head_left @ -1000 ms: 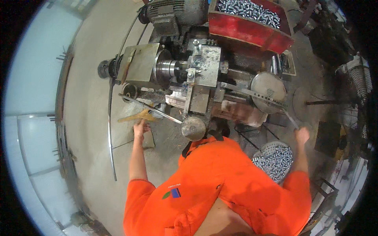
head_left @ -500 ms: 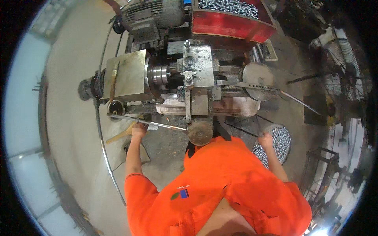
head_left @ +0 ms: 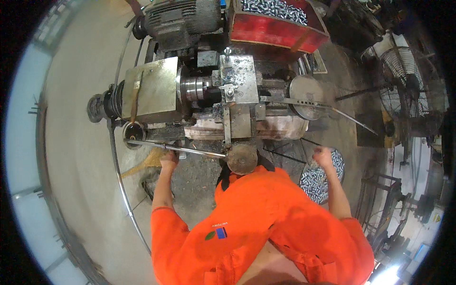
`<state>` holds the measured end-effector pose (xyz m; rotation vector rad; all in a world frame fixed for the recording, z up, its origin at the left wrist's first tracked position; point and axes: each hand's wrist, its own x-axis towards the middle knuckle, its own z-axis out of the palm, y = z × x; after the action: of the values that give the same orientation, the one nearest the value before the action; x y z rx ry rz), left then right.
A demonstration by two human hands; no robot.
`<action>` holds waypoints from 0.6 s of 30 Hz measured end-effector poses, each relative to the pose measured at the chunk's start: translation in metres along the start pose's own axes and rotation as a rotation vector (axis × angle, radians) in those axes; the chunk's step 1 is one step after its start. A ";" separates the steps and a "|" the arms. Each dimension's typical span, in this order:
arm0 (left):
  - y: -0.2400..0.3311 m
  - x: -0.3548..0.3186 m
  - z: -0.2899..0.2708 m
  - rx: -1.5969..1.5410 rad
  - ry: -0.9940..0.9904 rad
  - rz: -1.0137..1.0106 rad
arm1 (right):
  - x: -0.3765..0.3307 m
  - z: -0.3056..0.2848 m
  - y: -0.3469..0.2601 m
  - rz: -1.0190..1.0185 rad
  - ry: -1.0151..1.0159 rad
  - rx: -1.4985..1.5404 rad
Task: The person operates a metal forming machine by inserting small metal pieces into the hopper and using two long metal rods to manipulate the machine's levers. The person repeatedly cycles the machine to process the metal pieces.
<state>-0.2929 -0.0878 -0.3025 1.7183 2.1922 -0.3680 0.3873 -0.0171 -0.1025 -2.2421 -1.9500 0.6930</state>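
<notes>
My left hand is closed around a long steel lever bar that runs along the front of a small lathe. My right hand hovers in a loose fist just above a round bin of small shiny metal pieces on the floor to the right. I cannot tell whether it holds any of them. A round handwheel sits between my hands, just in front of my orange overalls.
The lathe has a boxy headstock, a chuck and a disc with a long thin rod sticking out to the right. Behind are a motor and a red tray of metal parts. A fan stands at right.
My right hand has left the end of the long rod at the right and come in over the bin of metal pieces. My left hand stays at the lever bar.
</notes>
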 end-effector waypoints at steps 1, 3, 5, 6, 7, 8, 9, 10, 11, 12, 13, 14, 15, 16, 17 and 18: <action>0.017 0.001 -0.023 -0.007 -0.057 -0.058 | 0.017 -0.017 -0.021 0.035 0.014 0.022; 0.038 -0.015 -0.038 -0.136 -0.028 -0.252 | 0.051 -0.048 -0.075 -0.168 0.143 0.079; 0.041 -0.034 -0.051 -0.107 -0.043 -0.201 | 0.083 -0.067 -0.141 -0.319 0.173 0.068; 0.039 -0.045 -0.062 -0.092 -0.052 -0.179 | 0.093 -0.072 -0.177 -0.348 0.160 0.130; 0.036 -0.057 -0.076 -0.128 -0.021 -0.175 | 0.100 -0.077 -0.212 -0.382 0.085 0.173; 0.028 -0.064 -0.091 -0.186 0.060 -0.189 | 0.106 -0.076 -0.240 -0.474 0.045 0.243; 0.013 -0.075 -0.107 -0.240 0.146 -0.219 | 0.107 -0.074 -0.277 -0.600 0.023 0.277; -0.001 -0.084 -0.126 -0.293 0.233 -0.238 | 0.117 -0.061 -0.299 -0.709 0.002 0.305; -0.016 -0.097 -0.150 -0.367 0.365 -0.323 | 0.115 -0.060 -0.332 -0.838 0.011 0.208; -0.031 -0.112 -0.178 -0.439 0.501 -0.396 | 0.124 -0.047 -0.348 -0.984 0.080 0.188; -0.043 -0.131 -0.211 -0.415 0.585 -0.519 | 0.128 -0.037 -0.367 -1.012 0.028 0.159; -0.057 -0.154 -0.230 -0.386 0.674 -0.653 | 0.128 -0.025 -0.384 -1.067 0.077 0.180; -0.082 -0.181 -0.225 -0.337 0.676 -0.706 | 0.124 -0.020 -0.405 -1.058 -0.010 0.070; -0.110 -0.209 -0.216 -0.291 0.678 -0.748 | 0.121 -0.019 -0.422 -1.039 -0.084 -0.045; -0.140 -0.248 -0.176 -0.210 0.595 -0.786 | 0.118 -0.012 -0.437 -1.048 -0.108 -0.072; -0.152 -0.282 -0.131 -0.137 0.502 -0.819 | 0.117 0.001 -0.447 -1.052 -0.131 -0.104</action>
<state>-0.3917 -0.3219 -0.0668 0.8148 3.1384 0.0556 -0.0133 0.1752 0.0234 -0.9001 -2.7944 0.5606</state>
